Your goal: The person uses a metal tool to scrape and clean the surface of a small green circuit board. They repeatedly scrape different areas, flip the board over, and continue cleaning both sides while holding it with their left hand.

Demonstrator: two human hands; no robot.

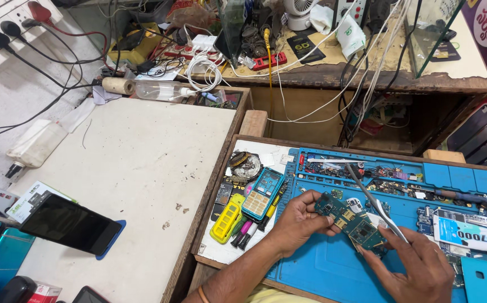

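Observation:
A green circuit board [351,223] lies over the blue work mat [333,269] at the lower right. My left hand [298,221] grips the board's left end with thumb and fingers. My right hand [417,268] is at the board's right end and holds metal tweezers [373,201], whose long arms slant up and to the left above the board. Beside my left hand lie a blue keypad phone frame [262,192] and a yellow keypad frame [225,222].
The mat's compartments [367,171] hold several small parts, and a white glue tube [470,234] lies at right. A black phone [69,224] rests at the left of the white table [137,163]. Cables, a spray bottle [162,90] and clutter fill the far bench.

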